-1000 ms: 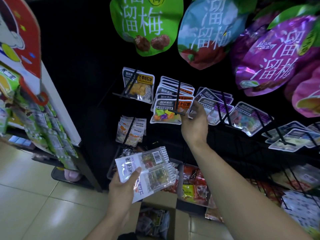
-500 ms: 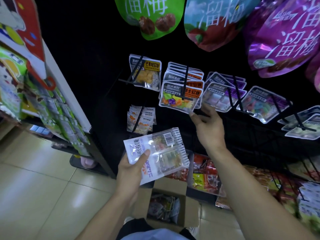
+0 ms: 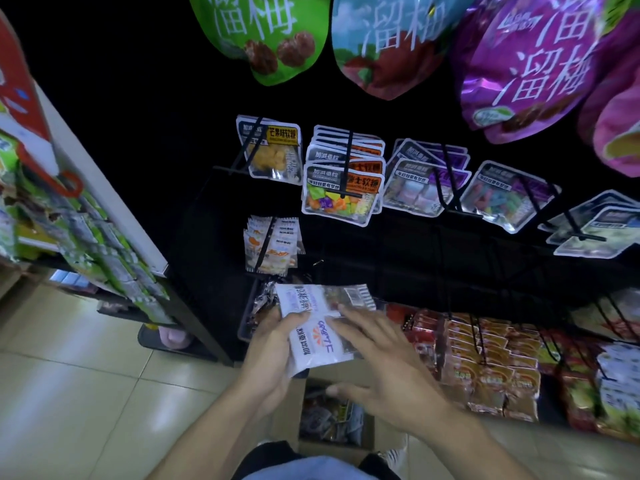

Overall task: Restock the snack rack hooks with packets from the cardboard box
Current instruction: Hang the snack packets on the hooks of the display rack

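My left hand (image 3: pixel 268 351) grips a small stack of clear and white snack packets (image 3: pixel 320 323) low in front of the black rack. My right hand (image 3: pixel 384 372) lies over the stack's right side with its fingers spread, touching the top packet. Below both hands an open cardboard box (image 3: pixel 334 415) on the floor holds more packets. On the rack hooks above hang a yellow packet (image 3: pixel 273 150), a full row of orange-label packets (image 3: pixel 343 188), purple-label packets (image 3: pixel 422 185) and small white packets (image 3: pixel 272 245).
Large green (image 3: pixel 266 32), blue (image 3: pixel 384 39) and purple bags (image 3: pixel 526 60) hang overhead. Red and orange packets (image 3: pixel 485 365) fill the lower rack at right. A shelf unit with green packets (image 3: pixel 104 237) stands to the left, above a tiled floor (image 3: pixel 86 393).
My right hand left the orange-label packet on the hook and came down onto the stack. My left hand lowered the stack toward the box, and the view tilted down.
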`<state>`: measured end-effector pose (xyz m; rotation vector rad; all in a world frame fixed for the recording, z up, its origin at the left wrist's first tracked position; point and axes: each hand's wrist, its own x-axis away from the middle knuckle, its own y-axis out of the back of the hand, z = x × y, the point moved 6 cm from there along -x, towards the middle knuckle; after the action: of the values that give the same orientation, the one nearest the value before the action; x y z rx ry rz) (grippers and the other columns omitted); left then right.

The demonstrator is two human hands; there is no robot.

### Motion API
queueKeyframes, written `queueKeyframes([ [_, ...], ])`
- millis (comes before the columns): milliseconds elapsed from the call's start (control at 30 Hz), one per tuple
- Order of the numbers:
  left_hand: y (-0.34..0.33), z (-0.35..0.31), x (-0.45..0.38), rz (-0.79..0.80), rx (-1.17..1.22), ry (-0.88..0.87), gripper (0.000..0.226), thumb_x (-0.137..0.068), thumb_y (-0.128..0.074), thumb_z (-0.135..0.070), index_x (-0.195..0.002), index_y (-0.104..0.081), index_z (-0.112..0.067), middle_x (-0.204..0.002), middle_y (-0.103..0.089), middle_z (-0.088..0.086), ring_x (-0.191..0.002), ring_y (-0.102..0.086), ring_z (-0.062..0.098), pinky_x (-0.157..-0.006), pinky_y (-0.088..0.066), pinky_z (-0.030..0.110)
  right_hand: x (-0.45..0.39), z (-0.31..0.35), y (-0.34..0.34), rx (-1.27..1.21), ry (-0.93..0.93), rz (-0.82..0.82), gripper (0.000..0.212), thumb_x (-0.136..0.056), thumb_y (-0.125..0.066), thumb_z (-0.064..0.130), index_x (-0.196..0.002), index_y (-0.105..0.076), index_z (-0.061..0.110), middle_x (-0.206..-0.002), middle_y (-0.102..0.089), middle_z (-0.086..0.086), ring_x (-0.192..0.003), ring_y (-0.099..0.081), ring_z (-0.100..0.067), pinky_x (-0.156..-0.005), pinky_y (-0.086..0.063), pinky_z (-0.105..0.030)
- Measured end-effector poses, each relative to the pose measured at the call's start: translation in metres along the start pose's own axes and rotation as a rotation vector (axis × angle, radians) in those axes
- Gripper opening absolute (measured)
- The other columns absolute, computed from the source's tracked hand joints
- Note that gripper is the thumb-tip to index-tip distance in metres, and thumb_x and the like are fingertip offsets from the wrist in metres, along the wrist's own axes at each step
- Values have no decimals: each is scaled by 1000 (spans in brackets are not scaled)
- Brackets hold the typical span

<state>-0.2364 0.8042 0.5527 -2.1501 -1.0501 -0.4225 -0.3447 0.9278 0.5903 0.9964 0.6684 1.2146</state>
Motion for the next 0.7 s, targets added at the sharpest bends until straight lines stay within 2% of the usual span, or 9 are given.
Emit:
queueKeyframes([
  [67, -2, 0, -1, 24, -18, 35, 31, -103, -55, -25, -128, -65, -10, -112, -79, 16, -96, -78, 32, -72, -63, 41, 2, -6, -7, -43, -22, -144, 72, -92, -68, 20, -152, -36, 43, -154, -42, 20, -141, -38, -1, -118, -38, -41],
  [100, -1, 0, -2, 39, -40, 47, 36, -105, -51, -36, -129, -63, -12, -113, -79, 16, -97, -78, 35, -72, -64, 41, 2, -10, -5, -118, -97, -236, 64, -95, -64, 11, -147, -44, 43, -144, -54, 22, -130, -50, 2, -110, -48, -37],
  [200, 10, -6, -5, -18, -168, -49, 38, -102, -52, -48, -123, -61, -18, -110, -81, 11, -94, -79, 30, -71, -63, 37, 3, -22, -1, -657, -396, -346, 36, -104, -55, 13, -128, -59, 40, -112, -73, 27, -99, -69, 4, -83, -59, -22],
  [267, 23, -13, -6, -114, -254, -179, 50, -82, -80, -51, -117, -64, -19, -109, -80, 8, -92, -78, 21, -75, -60, 33, -1, -24, -5, -1036, -484, -316, 32, -103, -54, 7, -127, -62, 27, -112, -77, 11, -97, -75, -11, -75, -62, -26],
  [300, 28, -14, -7, -135, -290, -203, 60, -69, -89, -55, -113, -67, -20, -110, -79, 7, -94, -77, 18, -81, -58, 34, -3, -23, -6, -1156, -495, -295, 31, -103, -54, 7, -129, -62, 21, -114, -77, 0, -98, -76, -23, -73, -63, -34],
  [333, 31, -12, -9, -127, -309, -195, 64, -62, -92, -57, -111, -69, -22, -110, -79, 6, -98, -76, 18, -86, -57, 37, -5, -20, -5, -1237, -486, -276, 31, -102, -54, 8, -131, -61, 19, -116, -76, -7, -99, -75, -32, -73, -64, -43],
  [400, 29, -6, -9, -57, -313, -148, 59, -66, -93, -52, -111, -72, -20, -109, -79, 8, -103, -76, 25, -91, -58, 42, -9, -16, -5, -1313, -474, -254, 32, -101, -54, 8, -131, -61, 18, -116, -76, -12, -99, -75, -37, -72, -63, -48],
  [567, 23, 7, -11, 28, -288, -116, 40, -78, -78, -29, -112, -71, -8, -106, -81, 13, -101, -77, 34, -93, -60, 47, -16, -16, -11, -1266, -502, -194, 34, -101, -57, 12, -134, -58, 20, -111, -78, -9, -98, -76, -32, -85, -62, -50],
  [700, 38, 18, -23, 15, -334, -84, 33, -81, -80, -28, -109, -75, -12, -106, -79, 18, -100, -78, 34, -92, -60, 48, -23, -32, -9, -1189, -543, -231, 39, -89, -71, 36, -126, -64, 26, -118, -75, 4, -110, -72, -19, -99, -56, -48],
])
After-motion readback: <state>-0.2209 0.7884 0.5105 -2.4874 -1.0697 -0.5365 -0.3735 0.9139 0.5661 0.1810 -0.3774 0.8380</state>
